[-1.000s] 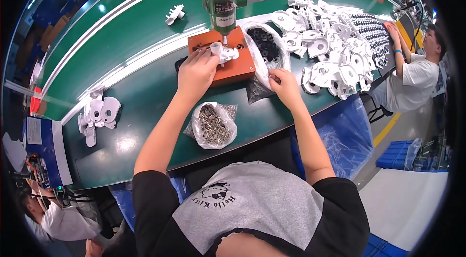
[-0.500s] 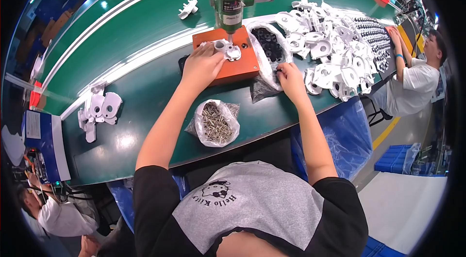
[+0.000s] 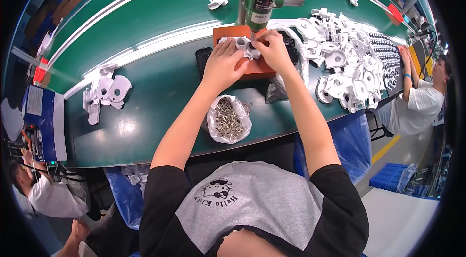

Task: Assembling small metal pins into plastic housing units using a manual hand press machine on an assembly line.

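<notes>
A white plastic part (image 3: 241,42) with a round collar lies on an orange block (image 3: 259,69), under the spindle of a green bench press (image 3: 262,2). My left hand (image 3: 224,65) grips this part from its left side, fingers over it and thumb along the near edge. At its right end my right hand (image 3: 273,51) is closed in a pinch over a small black piece (image 3: 250,47), mostly hidden by the fingertips. Just right of the block, partly behind my right hand, a white bag (image 3: 302,58) contains several black pieces.
Nearer me stands an open bag of small metal screws or pins (image 3: 228,120). White plastic parts are heaped at right (image 3: 340,58), beside rows of black-and-white pieces (image 3: 383,56). More white parts (image 3: 104,89) lie at left. A co-worker (image 3: 422,97) sits far right, another (image 3: 56,194) at lower left.
My right hand has moved from the bag of black pieces left to the white part on the block. My left hand stays on that part. The whole view has shifted somewhat.
</notes>
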`<state>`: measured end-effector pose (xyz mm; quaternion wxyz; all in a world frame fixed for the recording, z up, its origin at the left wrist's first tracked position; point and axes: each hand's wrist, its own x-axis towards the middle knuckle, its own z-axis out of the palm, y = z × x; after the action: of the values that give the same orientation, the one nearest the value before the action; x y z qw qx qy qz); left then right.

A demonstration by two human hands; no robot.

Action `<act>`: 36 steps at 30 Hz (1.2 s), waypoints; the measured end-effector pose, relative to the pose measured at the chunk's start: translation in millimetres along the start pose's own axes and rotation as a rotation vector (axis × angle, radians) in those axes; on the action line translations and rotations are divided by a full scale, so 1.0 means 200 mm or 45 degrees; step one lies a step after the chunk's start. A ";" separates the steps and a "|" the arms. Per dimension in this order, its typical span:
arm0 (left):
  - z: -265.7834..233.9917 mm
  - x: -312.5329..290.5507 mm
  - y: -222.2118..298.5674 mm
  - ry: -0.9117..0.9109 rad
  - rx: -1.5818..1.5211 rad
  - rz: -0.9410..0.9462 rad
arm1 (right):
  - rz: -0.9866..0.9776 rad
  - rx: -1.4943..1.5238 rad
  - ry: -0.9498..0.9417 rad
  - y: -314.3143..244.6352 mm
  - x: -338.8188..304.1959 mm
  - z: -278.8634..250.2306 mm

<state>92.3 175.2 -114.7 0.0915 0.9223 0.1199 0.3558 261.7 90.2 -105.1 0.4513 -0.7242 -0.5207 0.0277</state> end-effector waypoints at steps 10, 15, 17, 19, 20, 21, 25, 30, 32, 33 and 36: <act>0.01 -0.01 -0.02 0.040 0.061 0.028 | -0.035 0.118 -0.128 0.06 0.06 0.02; 0.02 -0.02 -0.02 0.037 0.073 0.005 | 0.119 0.422 -0.279 0.05 0.09 0.00; 0.00 -0.01 -0.02 0.027 0.064 0.006 | 0.077 0.367 -0.251 0.07 0.09 0.02; 0.02 -0.02 -0.03 0.031 0.069 0.003 | 0.130 0.162 -0.177 0.11 0.09 0.06; 0.02 -0.02 -0.02 0.027 0.066 -0.002 | 0.167 0.187 -0.180 0.11 0.09 0.06; 0.02 -0.02 -0.02 0.046 0.061 -0.001 | 0.172 0.187 -0.185 0.12 0.09 0.07; 0.02 -0.02 -0.01 0.055 0.040 -0.035 | 0.045 -0.087 -0.083 0.10 0.07 0.08; 0.01 -0.02 -0.02 0.044 0.026 -0.031 | -0.015 -0.290 -0.071 0.00 0.05 0.07; 0.01 -0.02 -0.02 0.036 0.034 -0.035 | -0.069 -0.242 0.031 -0.01 0.03 0.08; 0.01 -0.02 -0.01 0.041 0.028 -0.035 | -0.056 -0.312 0.020 -0.03 0.02 0.07; 0.02 -0.01 -0.01 0.060 0.015 -0.032 | -0.090 -0.385 -0.008 -0.01 -0.01 0.06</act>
<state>93.4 175.6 -120.0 0.0875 0.9126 0.1357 0.3755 253.8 95.5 -112.4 0.3363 -0.7649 -0.5455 -0.0647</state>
